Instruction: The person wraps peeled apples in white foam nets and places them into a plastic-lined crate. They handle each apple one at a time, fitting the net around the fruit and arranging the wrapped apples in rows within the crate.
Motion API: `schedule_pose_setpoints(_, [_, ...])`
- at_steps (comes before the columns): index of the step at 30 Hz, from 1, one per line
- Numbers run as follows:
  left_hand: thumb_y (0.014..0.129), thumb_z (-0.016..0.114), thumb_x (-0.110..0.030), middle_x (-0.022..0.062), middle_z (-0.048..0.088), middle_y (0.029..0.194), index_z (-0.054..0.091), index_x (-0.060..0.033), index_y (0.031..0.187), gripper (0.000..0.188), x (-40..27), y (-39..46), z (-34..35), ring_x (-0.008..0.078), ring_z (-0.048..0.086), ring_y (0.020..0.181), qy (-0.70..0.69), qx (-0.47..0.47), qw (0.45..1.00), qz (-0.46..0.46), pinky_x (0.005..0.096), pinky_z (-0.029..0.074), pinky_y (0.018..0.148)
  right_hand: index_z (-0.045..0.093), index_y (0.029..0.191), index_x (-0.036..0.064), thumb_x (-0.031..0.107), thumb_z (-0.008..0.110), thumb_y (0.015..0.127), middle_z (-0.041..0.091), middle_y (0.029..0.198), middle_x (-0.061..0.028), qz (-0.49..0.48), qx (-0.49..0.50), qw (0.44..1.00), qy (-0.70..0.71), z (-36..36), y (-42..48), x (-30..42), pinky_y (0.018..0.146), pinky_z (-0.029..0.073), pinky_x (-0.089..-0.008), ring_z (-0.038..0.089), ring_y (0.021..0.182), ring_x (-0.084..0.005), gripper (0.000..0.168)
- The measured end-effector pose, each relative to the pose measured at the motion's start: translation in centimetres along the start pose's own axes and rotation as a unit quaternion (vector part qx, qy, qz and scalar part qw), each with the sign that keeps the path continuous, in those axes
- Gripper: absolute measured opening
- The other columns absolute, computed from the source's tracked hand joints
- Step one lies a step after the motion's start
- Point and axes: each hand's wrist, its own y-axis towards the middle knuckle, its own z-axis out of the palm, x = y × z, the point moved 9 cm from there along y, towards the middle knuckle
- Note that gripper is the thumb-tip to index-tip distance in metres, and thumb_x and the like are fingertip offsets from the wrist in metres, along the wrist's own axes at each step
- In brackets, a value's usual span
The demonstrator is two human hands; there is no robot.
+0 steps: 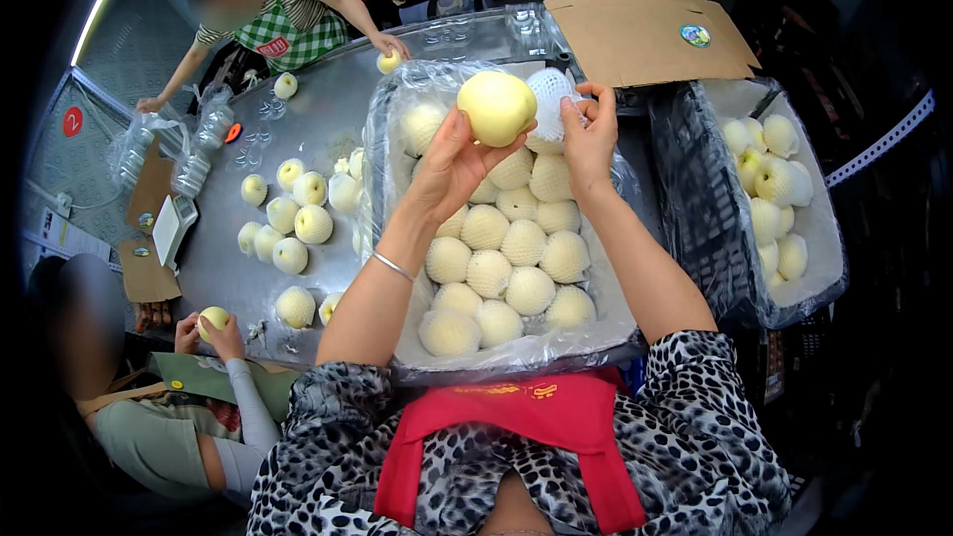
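A bare, pale yellow pear (496,109) rests in my left hand (456,164), held up above a crate. My right hand (590,135) pinches a white foam net sleeve (549,100) just to the right of the pear, and the sleeve is off the fruit. Below both hands stands the plastic-lined crate (618,335), filled with rows of pears in foam nets (489,273). My forearms hide parts of its left and right sides.
Several netted pears (298,197) are spread over the metal table (216,253) on the left, near a white scale (173,231) and clear plastic packs (201,141). A second lined crate (811,268) with pears is at right; cardboard (648,37) lies behind. Co-workers handle pears around the table.
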Motion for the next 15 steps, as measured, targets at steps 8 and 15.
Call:
schedule_pose_setpoints(8, [0.099,0.057,-0.06,0.022,0.045,0.152,0.035,-0.0002,0.151,0.082,-0.7,0.0,-1.6,0.044,0.043,0.143,-0.076,-0.022,0.997,0.025,0.0506,0.037,0.124,0.078,0.103,0.007,0.016,0.067,0.096,0.07,0.077,-0.0039,-0.006,0.131,0.987,-0.092,3.4,-1.2,0.0,0.063,0.047,-0.0331,0.058,0.064,-0.0153,0.015])
schedule_pose_setpoints(15, [0.1,0.055,-0.065,0.0179,0.06,0.136,0.047,-0.0044,0.144,0.076,0.0,-0.4,-3.5,0.0338,0.061,0.123,0.008,-0.047,0.999,-0.007,0.0415,0.05,0.106,0.061,0.139,0.006,0.031,0.068,0.102,0.06,0.129,-0.0086,0.019,0.177,0.984,0.015,4.4,-1.4,0.2,0.085,0.054,-0.0323,0.06,0.101,-0.0137,0.046])
